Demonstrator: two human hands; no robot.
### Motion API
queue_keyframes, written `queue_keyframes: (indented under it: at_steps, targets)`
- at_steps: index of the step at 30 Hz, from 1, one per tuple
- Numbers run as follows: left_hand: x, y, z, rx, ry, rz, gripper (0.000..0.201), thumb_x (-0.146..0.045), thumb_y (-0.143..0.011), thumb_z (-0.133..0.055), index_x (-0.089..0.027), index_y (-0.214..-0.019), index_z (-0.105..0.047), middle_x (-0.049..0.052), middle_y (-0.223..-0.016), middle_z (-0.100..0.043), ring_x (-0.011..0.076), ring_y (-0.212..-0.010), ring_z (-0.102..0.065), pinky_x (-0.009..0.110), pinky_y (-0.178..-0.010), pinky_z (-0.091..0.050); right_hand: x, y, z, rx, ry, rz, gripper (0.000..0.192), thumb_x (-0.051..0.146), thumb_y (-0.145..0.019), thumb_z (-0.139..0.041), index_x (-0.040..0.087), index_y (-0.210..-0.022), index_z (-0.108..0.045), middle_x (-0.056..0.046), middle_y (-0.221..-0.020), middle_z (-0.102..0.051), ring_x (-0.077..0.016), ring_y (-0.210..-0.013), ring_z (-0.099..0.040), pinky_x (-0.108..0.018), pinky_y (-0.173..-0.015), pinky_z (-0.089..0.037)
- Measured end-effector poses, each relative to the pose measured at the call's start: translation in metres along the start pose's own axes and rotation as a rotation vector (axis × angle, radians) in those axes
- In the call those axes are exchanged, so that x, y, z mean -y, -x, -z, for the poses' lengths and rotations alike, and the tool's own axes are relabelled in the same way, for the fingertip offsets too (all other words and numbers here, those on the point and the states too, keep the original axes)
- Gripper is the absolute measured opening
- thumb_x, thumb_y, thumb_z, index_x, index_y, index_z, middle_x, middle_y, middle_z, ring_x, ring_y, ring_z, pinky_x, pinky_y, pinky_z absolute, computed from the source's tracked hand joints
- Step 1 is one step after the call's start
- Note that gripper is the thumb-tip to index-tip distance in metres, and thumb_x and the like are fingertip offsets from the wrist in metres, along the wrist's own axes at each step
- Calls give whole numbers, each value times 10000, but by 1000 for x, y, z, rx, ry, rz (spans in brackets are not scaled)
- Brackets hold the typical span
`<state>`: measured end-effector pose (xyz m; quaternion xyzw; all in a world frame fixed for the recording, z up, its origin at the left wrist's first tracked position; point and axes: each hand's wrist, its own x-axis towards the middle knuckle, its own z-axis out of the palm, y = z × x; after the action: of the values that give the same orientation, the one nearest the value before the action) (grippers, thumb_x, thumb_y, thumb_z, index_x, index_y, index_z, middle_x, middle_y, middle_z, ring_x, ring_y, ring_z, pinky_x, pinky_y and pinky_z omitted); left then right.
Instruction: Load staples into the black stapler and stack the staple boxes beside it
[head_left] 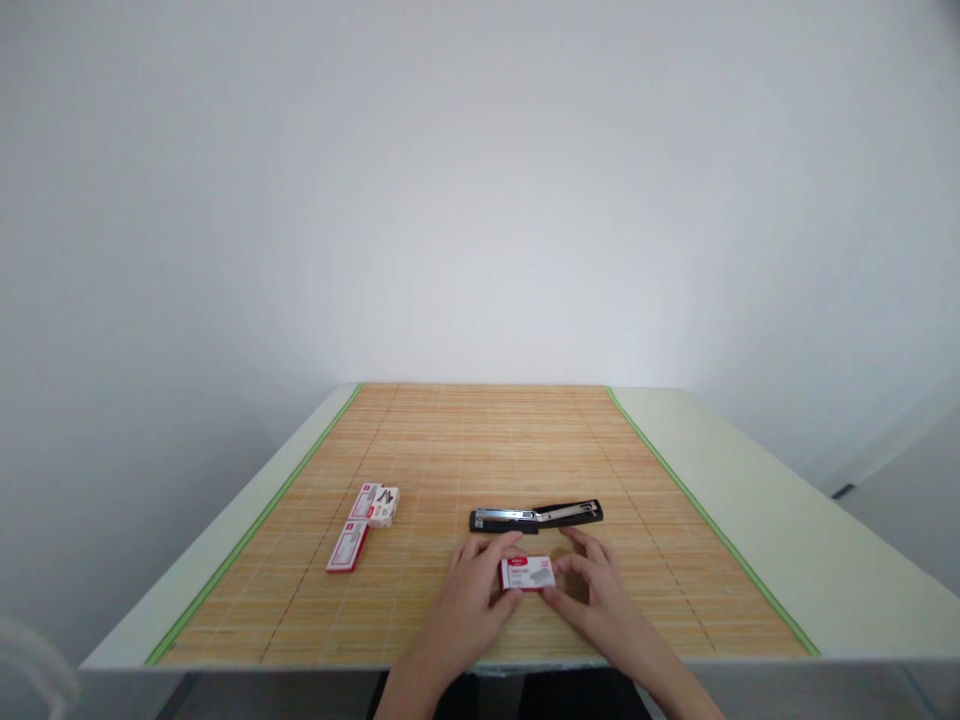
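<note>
A small red-and-white staple box (527, 573) lies low over the mat near the table's front edge, its printed face up. My left hand (480, 590) grips its left end, the thumb at the near corner and the fingers curled behind. At the right end, the thumb and forefinger of my right hand (596, 592) pinch the box, while another finger reaches toward the stapler. Just beyond both hands is a black stapler (536, 516), folded wide open with its metal magazine showing. I cannot tell whether the box touches the mat.
To the left, two red-and-white boxes (347, 547) lie end to end, with a smaller white box (385, 507) against the farther one. A green-edged bamboo mat (480, 440) covers the middle of the white table (750, 480). A white wall (480, 200) stands behind.
</note>
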<state>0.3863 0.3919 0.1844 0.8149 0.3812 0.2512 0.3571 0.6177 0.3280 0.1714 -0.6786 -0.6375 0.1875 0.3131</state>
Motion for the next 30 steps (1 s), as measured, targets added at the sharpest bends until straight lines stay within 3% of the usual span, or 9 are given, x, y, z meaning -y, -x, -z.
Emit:
queue_keyframes:
  at_steps: [3,5,7,11,15,17,21,24,30]
  targets:
    - [3,2,5,-25,-27,-13,692,-319,-834,-756,-347,-1476,-499,51,-1406,-575,270,-1308,-502,426,-1142,-385,5,-2,7,3,68,-1,304,377,-802,-801,250,-1066,-720,-102,-1252,-611,-312,-1220,-517,-458,-1052,-428]
    - [5,4,11,-42,-79,-13,581,-345,-815,-787,-337,-1363,-596,49,-1364,-591,285,-1287,-504,439,-1117,-393,9,-3,11,28,102,40,520,380,-791,-817,292,-1279,-660,-83,-1231,-613,-302,-1174,-530,-446,-1024,-437]
    - [7,6,17,-45,-118,-10,392,-346,-830,-776,-329,-1209,-676,38,-1289,-616,281,-1238,-524,430,-1072,-414,12,-6,12,72,133,90,559,374,-816,-805,368,-1347,-632,-60,-1229,-607,-294,-1167,-530,-439,-1021,-427]
    - [8,9,27,-59,-141,3,257,-331,-858,-745,-318,-1109,-690,27,-1238,-627,267,-1191,-541,417,-1034,-421,9,-10,18,124,165,113,356,345,-873,-760,409,-1220,-715,-44,-1149,-617,-279,-1125,-546,-414,-983,-429]
    - [8,11,29,-74,-173,12,276,-308,-846,-741,-314,-1115,-676,25,-1239,-634,270,-1184,-543,424,-1033,-412,11,-12,27,134,159,116,459,324,-824,-811,371,-1265,-696,-48,-1147,-619,-275,-1112,-554,-398,-966,-434]
    - [8,12,28,-84,-183,11,281,-294,-838,-740,-310,-1110,-673,23,-1241,-638,270,-1184,-543,422,-1033,-409,22,-15,29,116,143,134,471,336,-812,-828,346,-1263,-695,-45,-1135,-621,-264,-1095,-562,-380,-951,-439]
    - [8,12,28,-92,-187,7,294,-288,-829,-742,-309,-1112,-666,16,-1244,-643,265,-1182,-544,410,-1027,-405,57,-31,24,155,164,198,74,291,-896,-744,312,-957,-779,-20,-1035,-644,-217,-1024,-589,-328,-895,-432]
    - [8,12,29,-90,-184,4,293,-289,-828,-738,-302,-1112,-667,24,-1245,-646,267,-1183,-543,401,-1017,-407,79,-47,18,267,328,272,82,245,-863,-744,287,-806,-787,-26,-972,-679,-242,-1035,-604,-351,-897,-410]
    - [7,13,29,-76,-186,13,301,-301,-823,-741,-299,-1116,-674,30,-1256,-648,275,-1187,-539,400,-1011,-407,98,-68,5,386,626,461,106,184,-836,-674,175,-791,-769,-138,-912,-741,-305,-954,-663,-394,-870,-428]
